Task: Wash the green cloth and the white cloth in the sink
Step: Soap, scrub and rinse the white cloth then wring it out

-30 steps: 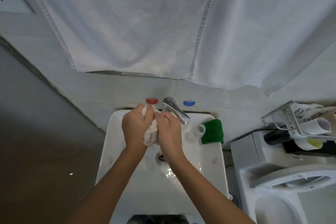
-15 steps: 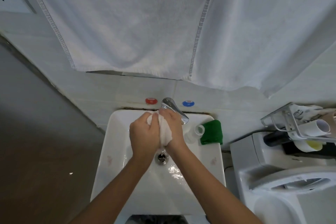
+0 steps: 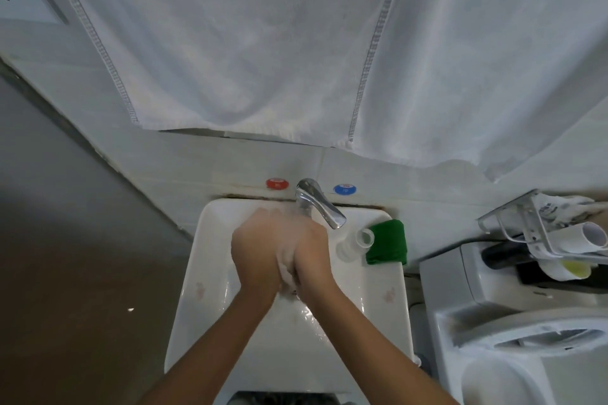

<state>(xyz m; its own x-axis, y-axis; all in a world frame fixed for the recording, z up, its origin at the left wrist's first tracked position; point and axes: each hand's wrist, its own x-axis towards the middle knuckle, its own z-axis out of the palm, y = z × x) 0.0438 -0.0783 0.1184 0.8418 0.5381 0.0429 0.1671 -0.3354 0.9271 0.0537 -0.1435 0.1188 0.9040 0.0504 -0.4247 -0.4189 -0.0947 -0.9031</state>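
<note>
Over the white sink [image 3: 210, 276], my left hand [image 3: 256, 250] and my right hand [image 3: 312, 253] press together around the small white cloth [image 3: 286, 266]. Only a wet bunched strip of it shows between the palms. The hands sit just below the chrome tap [image 3: 317, 204], above the drain, which they hide. The green cloth [image 3: 388, 246] lies folded on the sink's back right corner, apart from both hands.
A small clear bottle [image 3: 357, 242] lies on the sink rim beside the green cloth. Red [image 3: 277, 183] and blue [image 3: 344, 189] wall knobs flank the tap. A large white towel [image 3: 296, 43] hangs above. A toilet [image 3: 513, 322] and a wire rack [image 3: 543, 233] stand at the right.
Both hands have slid toward me and lower in the basin while rubbing. The white cloth, earlier bulging above the fingers, is now mostly covered by the palms.
</note>
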